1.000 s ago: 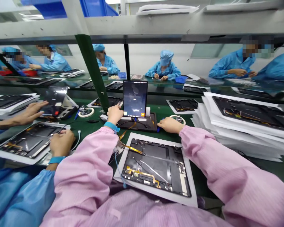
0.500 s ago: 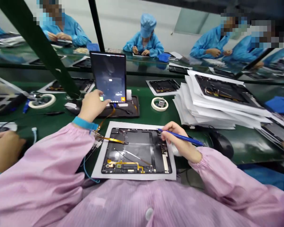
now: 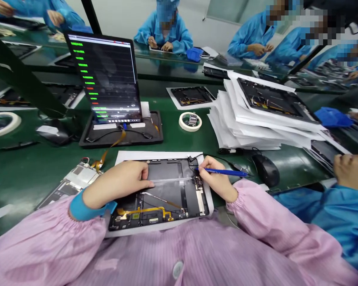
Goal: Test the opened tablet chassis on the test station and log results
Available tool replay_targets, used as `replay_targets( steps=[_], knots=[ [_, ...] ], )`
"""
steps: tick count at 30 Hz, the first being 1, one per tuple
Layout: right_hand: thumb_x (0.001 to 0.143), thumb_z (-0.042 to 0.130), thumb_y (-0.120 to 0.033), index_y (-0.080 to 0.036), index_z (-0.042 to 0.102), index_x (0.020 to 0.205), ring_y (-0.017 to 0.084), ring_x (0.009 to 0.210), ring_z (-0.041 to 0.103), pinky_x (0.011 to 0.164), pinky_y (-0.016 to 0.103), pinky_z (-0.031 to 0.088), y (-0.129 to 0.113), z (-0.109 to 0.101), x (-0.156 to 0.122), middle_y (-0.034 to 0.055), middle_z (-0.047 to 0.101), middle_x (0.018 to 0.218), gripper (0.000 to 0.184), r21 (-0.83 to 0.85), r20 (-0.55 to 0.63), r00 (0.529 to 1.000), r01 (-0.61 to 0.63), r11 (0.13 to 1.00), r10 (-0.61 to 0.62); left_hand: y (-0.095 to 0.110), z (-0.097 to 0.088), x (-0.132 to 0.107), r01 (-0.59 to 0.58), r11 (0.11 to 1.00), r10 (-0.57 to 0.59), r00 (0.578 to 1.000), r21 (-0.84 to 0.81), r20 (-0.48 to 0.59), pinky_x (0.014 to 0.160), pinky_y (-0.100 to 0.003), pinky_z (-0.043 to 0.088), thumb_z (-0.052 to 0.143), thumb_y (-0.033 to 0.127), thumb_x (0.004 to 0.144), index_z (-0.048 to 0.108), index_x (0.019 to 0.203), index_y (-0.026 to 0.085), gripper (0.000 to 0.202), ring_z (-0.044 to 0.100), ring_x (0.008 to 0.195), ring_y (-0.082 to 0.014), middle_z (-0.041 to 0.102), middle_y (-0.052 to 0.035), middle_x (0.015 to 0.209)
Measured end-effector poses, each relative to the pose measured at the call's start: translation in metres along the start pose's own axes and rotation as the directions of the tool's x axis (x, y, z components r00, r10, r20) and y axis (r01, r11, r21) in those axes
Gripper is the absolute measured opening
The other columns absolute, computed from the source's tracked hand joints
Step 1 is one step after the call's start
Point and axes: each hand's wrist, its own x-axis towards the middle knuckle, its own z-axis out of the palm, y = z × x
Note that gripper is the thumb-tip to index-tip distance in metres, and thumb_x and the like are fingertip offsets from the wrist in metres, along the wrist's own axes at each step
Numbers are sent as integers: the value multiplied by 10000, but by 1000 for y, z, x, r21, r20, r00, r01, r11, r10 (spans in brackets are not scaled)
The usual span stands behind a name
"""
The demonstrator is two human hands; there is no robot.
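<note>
An opened tablet back shell (image 3: 167,194) lies on a white sheet (image 3: 131,155) right in front of me. My left hand (image 3: 122,183) rests on the shell's left part, fingers curled down against it. My right hand (image 3: 216,180) grips a blue pen-like tool (image 3: 223,172) with its tip at the shell's upper right corner. Behind, an upright tablet (image 3: 106,77) shows green and red lines and stands in a black tray (image 3: 155,131). An orange flex cable (image 3: 109,149) runs from the tray toward a circuit board (image 3: 70,183) at the left.
A tape roll (image 3: 190,121) sits mid-table. A tall stack of white sheets with a tablet shell on top (image 3: 265,109) stands at the right, a black mouse (image 3: 266,169) before it. A co-worker's sleeve and hand (image 3: 348,167) are at far right. Other workers sit across.
My left hand left the upright tablet's screen and came down onto the shell. The screen now shows lines of green and red. My view has dropped closer to the table.
</note>
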Motion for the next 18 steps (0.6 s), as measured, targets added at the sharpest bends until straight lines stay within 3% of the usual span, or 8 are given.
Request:
replay_targets(
  steps=[7, 11, 14, 16, 18],
  knots=[
    [738, 540, -191, -208, 460, 642, 108, 519, 471, 505, 233, 343, 3, -1, 0, -43, 505, 568, 126, -129, 24, 998, 66, 989, -63, -11, 3, 3, -15, 992, 19, 999, -125, 35, 520, -240, 319, 563, 434, 740, 564, 676, 204, 239, 531, 555, -134, 618, 13, 622],
    [746, 521, -170, -206, 470, 639, 112, 544, 483, 521, 231, 359, 5, -4, -4, -37, 515, 584, 125, -109, 44, 994, 103, 989, -98, -10, -2, -1, -10, 987, 18, 999, -160, 50, 565, -237, 370, 518, 304, 712, 601, 703, 202, 131, 565, 610, -142, 648, 4, 673],
    [794, 529, -210, -209, 475, 666, 114, 542, 493, 521, 230, 369, -6, -11, 2, -32, 522, 596, 139, -136, 19, 984, 176, 975, -175, -8, -6, -3, 2, 985, 10, 998, -174, 70, 574, -233, 389, 507, 249, 665, 619, 723, 203, 135, 570, 635, -148, 654, 7, 695],
    [848, 527, -256, -209, 528, 776, 125, 590, 535, 570, 238, 398, -20, -12, 16, -17, 572, 661, 87, -281, 58, 967, 254, 925, -248, -10, -7, -3, 2, 983, 13, 997, -184, 82, 580, -232, 396, 505, 245, 649, 623, 717, 198, 144, 573, 647, -151, 659, 6, 701],
    [891, 497, -270, -204, 574, 914, 161, 720, 584, 654, 263, 417, -33, -7, 40, 22, 628, 785, 104, -494, 172, 931, 364, 790, -321, -13, -7, -1, -19, 979, 37, 996, -203, 86, 594, -232, 402, 501, 255, 648, 629, 711, 190, 156, 579, 662, -154, 668, 0, 713]
  ],
)
